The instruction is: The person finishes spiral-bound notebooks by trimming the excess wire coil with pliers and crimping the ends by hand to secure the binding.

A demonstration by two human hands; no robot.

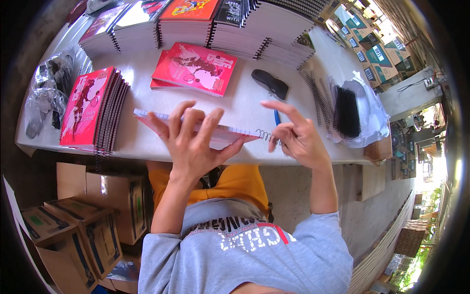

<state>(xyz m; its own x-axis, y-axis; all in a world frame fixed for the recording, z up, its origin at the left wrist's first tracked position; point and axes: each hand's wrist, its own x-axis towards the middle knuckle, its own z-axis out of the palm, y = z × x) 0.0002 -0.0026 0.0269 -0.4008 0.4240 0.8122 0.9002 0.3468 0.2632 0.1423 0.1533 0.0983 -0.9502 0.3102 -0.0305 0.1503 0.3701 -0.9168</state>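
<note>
- Head view: the notebook (pixel 215 133) lies at the near edge of the white worktop (pixel 245 105), directly in front of the person, its long axis running left to right and dipping slightly toward the right.
- The left hand (pixel 188 142) lies over the middle of the notebook, fingers spread across its top and thumb hooked under the near edge, so it grasps the block of pages.
- The wire spiral (pixel 268 136) sticks out of the notebook's right end, in line with that long axis.
- The right hand (pixel 296 137) is the nearer one to the spiral: its thumb and bent fingers pinch the wire's free end, while the index finger points out to the far left, loose.
- A blue pen (pixel 277 117) lies just beyond the right hand, partly hidden by it.
- Farther off on the worktop are a dark hand tool (pixel 270 83), a pair of red notebooks (pixel 196 67), a bound stack (pixel 93 110) at the left, and loose black coils (pixel 346 110) on a plastic bag at the right.
</note>
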